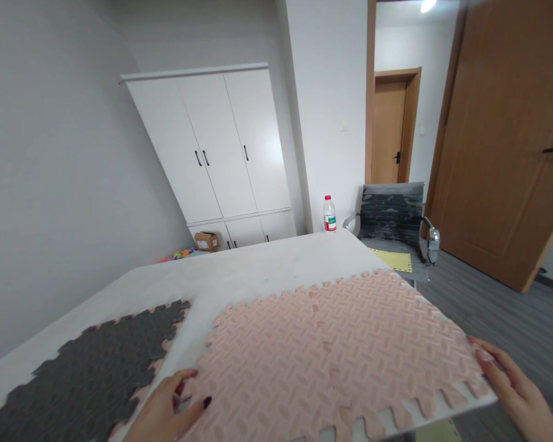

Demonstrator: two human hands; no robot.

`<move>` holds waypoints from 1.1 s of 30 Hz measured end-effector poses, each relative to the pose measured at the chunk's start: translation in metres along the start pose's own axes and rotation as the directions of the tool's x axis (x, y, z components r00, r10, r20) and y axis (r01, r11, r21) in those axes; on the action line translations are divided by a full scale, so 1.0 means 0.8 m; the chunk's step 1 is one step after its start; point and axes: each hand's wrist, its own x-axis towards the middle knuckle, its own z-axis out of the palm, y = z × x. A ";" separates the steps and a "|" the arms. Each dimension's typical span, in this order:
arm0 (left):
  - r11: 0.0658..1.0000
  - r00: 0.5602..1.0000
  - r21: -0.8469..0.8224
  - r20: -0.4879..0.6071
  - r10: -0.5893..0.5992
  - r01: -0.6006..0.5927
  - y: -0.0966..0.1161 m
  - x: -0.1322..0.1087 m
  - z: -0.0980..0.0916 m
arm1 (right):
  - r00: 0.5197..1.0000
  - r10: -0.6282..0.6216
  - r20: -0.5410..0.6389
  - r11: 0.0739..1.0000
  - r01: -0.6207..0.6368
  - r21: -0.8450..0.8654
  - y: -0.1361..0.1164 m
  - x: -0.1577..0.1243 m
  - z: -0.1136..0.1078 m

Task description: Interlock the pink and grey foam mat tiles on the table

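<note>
Left hand (168,408): at the near left edge of the pink foam mat (332,362), thumb on top of the edge, fingers curled against it, clamped on the mat.
Right hand (518,390): at the near right corner of the same mat, fingertips laid on its top surface near the toothed rim; grip under the mat hidden, so closure not clear.
Hands: well apart, one at each side of the mat.
Pink foam mat: between the hands, joined from interlocking tiles with a ribbed pattern; lying mostly on the desk (258,270), its right near corner jutting past the desk edge over the floor.
Grey foam mat (96,368): just left of the left hand, flat on the desk, with a pink tile edge showing beneath it; apart from the pink mat by a bare strip of desk.
Bottle (329,214): far beyond the hands, upright at the far desk corner, white cap, red and green label.
Chair (391,221): beyond the right hand, past the desk, grey, with a yellow sheet (396,260) on its seat.
Wardrobe (221,147): far beyond the left hand, white, doors closed, against the wall.
Cardboard box (206,241): on the floor at the wardrobe's foot, coloured toys beside it.
Door (502,135): beyond the right hand, wooden, standing open.
</note>
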 end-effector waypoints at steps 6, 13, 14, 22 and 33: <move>1.000 1.000 -0.009 -0.015 0.022 -0.022 -0.011 0.003 0.011 | 1.000 0.016 -0.008 1.000 -0.016 -0.001 -0.001 -0.001 0.001; 0.982 0.998 0.189 -0.053 0.041 -0.030 0.036 -0.015 0.006 | 1.000 0.004 -0.020 1.000 -0.004 -0.013 -0.002 -0.002 0.002; 0.976 0.995 0.208 -0.065 0.079 -0.063 0.046 -0.018 0.010 | 1.000 0.000 -0.021 1.000 -0.001 -0.018 -0.002 -0.002 0.001; 0.694 0.683 0.409 -0.202 0.702 -0.593 0.137 -0.053 0.076 | 0.998 -0.042 -0.038 0.998 0.040 -0.045 0.001 -0.003 0.002; 0.489 0.475 0.549 -0.181 0.861 -0.678 0.254 -0.074 0.153 | 0.999 0.005 -0.042 0.999 -0.007 -0.051 0.008 -0.003 0.003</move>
